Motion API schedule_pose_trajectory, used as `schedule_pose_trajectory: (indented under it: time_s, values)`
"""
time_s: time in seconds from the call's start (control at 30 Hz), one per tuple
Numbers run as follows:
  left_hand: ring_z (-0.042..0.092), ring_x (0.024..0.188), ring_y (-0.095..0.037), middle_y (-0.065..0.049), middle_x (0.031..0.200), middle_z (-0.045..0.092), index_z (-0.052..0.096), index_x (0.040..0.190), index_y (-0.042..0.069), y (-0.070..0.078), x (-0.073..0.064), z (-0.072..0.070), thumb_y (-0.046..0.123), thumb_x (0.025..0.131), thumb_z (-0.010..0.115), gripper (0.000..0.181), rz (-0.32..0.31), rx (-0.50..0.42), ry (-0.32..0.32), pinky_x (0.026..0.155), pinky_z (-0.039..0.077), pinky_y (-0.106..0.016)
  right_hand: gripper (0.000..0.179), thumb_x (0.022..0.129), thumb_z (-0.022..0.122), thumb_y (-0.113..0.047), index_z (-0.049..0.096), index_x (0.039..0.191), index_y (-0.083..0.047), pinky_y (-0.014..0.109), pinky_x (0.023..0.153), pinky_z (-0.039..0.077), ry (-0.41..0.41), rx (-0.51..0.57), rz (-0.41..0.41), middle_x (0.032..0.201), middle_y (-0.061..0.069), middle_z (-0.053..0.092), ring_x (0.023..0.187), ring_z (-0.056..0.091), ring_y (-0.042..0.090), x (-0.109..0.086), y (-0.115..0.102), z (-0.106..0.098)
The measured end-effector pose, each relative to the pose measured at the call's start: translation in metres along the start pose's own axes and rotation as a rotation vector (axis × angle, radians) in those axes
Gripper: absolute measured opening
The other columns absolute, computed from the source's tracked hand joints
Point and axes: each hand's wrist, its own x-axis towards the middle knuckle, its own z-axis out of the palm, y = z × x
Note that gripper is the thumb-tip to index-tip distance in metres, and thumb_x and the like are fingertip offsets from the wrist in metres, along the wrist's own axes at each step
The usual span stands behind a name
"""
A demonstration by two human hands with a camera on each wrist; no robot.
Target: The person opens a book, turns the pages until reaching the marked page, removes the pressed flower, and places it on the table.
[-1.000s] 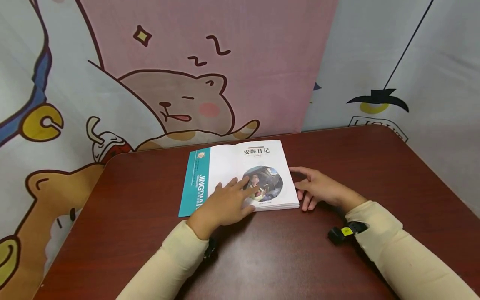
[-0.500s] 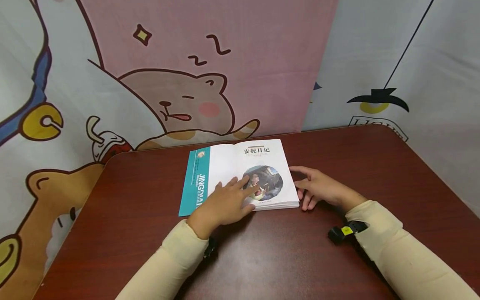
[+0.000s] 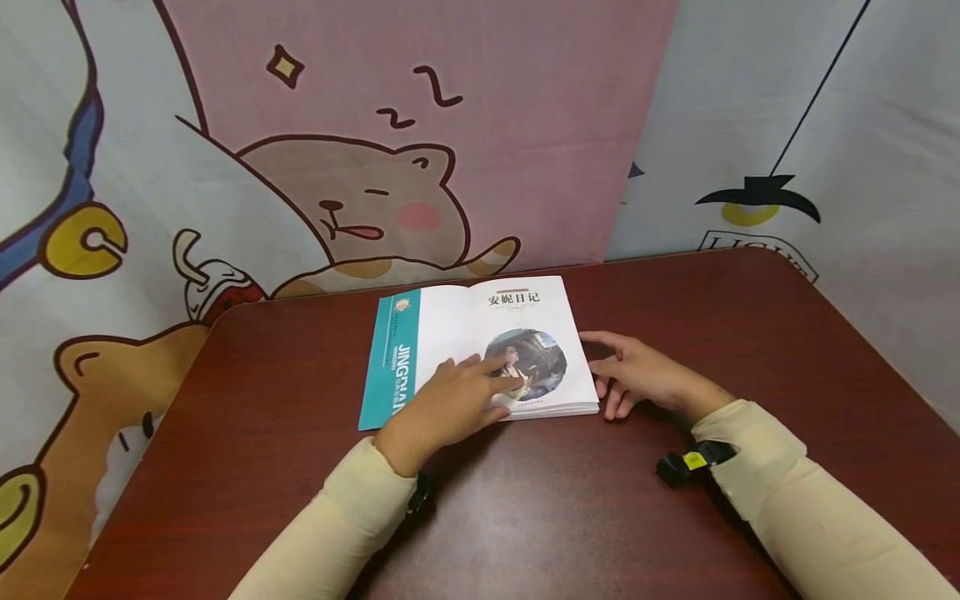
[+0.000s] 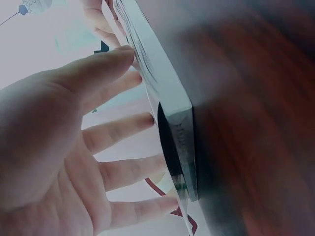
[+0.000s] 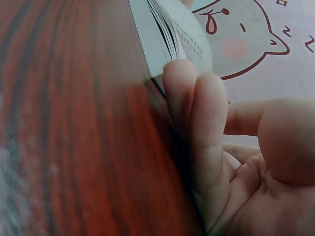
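Observation:
A paperback book (image 3: 450, 321) lies open near the front cover, showing a white title page with a round picture and a teal flap at its left. My left hand (image 3: 457, 398) rests on its lower middle, fingers spread over the picture's left side. In the left wrist view, the left fingertips (image 4: 145, 119) meet the page and the thumb lies at the book's lower edge. My right hand (image 3: 641, 375) is at the book's right edge, loosely bent. Two right fingers (image 5: 209, 118) stand right beside the page edges in the right wrist view.
The book is on a dark red-brown wooden table (image 3: 525, 517). Behind it hangs a cartoon-printed cloth (image 3: 540, 125) with a sleeping bear. A black wrist strap device (image 3: 686, 464) is on my right wrist, beside a cream sleeve (image 3: 795, 492).
My left fingers have shifted slightly on the page, a little to the right over the picture. The right hand and the book stay in place.

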Motion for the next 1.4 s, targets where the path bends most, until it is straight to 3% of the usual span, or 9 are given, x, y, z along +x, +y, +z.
schedule_pose_trajectory:
  time_s: [0.4, 0.7, 0.93, 1.07, 1.2, 1.4]
  values:
    - [0.060, 0.126, -0.039, -0.004, 0.150, 0.053, 0.068, 0.131, 0.032, -0.0015, 0.0007, 0.0017, 0.029, 0.096, 0.068, 0.035, 0.057, 0.015, 0.073, 0.092, 0.052, -0.057, 0.066, 0.104, 0.047, -0.016, 0.013, 0.161, -0.019, 0.036, 0.050, 0.057, -0.014, 0.013, -0.018, 0.074, 0.011, 0.059, 0.053, 0.068, 0.023, -0.0015, -0.0027, 0.0002]
    - [0.063, 0.120, -0.029, -0.005, 0.143, 0.060, 0.070, 0.128, 0.029, 0.0032, 0.0017, 0.0035, 0.023, 0.095, 0.067, 0.034, 0.067, 0.079, 0.123, 0.088, 0.054, -0.051, 0.067, 0.105, 0.049, -0.020, 0.013, 0.161, -0.019, 0.035, 0.051, 0.057, -0.011, 0.006, -0.006, 0.074, 0.010, 0.059, 0.053, 0.068, 0.021, -0.0012, -0.0035, -0.0002]
    - [0.065, 0.118, -0.027, -0.004, 0.141, 0.062, 0.073, 0.123, 0.030, 0.0053, 0.0022, 0.0036, 0.028, 0.094, 0.070, 0.030, 0.078, 0.123, 0.153, 0.085, 0.054, -0.051, 0.066, 0.105, 0.047, -0.017, 0.013, 0.161, -0.020, 0.036, 0.051, 0.057, -0.012, 0.011, -0.014, 0.074, 0.011, 0.059, 0.053, 0.068, 0.023, -0.0002, -0.0014, -0.0004]
    - [0.065, 0.118, -0.026, -0.003, 0.140, 0.063, 0.073, 0.122, 0.029, 0.0058, 0.0028, 0.0034, 0.029, 0.094, 0.070, 0.029, 0.076, 0.139, 0.165, 0.091, 0.053, -0.054, 0.065, 0.105, 0.047, -0.017, 0.014, 0.161, -0.020, 0.036, 0.051, 0.057, -0.009, 0.010, -0.011, 0.074, 0.011, 0.059, 0.053, 0.068, 0.023, -0.0001, -0.0009, -0.0006]
    - [0.063, 0.122, -0.025, -0.001, 0.141, 0.062, 0.067, 0.131, 0.028, 0.0060, 0.0032, 0.0034, 0.030, 0.093, 0.071, 0.038, 0.064, 0.145, 0.172, 0.103, 0.045, -0.058, 0.067, 0.105, 0.048, -0.019, 0.012, 0.161, -0.020, 0.036, 0.051, 0.057, -0.012, 0.008, -0.008, 0.074, 0.010, 0.059, 0.053, 0.068, 0.022, -0.0004, -0.0017, -0.0002]
    - [0.057, 0.130, -0.025, -0.002, 0.145, 0.057, 0.042, 0.152, 0.029, 0.0059, 0.0043, 0.0036, 0.031, 0.091, 0.073, 0.068, 0.074, 0.175, 0.212, 0.111, 0.038, -0.056, 0.068, 0.105, 0.049, -0.021, 0.011, 0.161, -0.018, 0.035, 0.052, 0.057, -0.009, 0.005, -0.003, 0.074, 0.010, 0.059, 0.054, 0.068, 0.021, -0.0008, -0.0015, -0.0005]
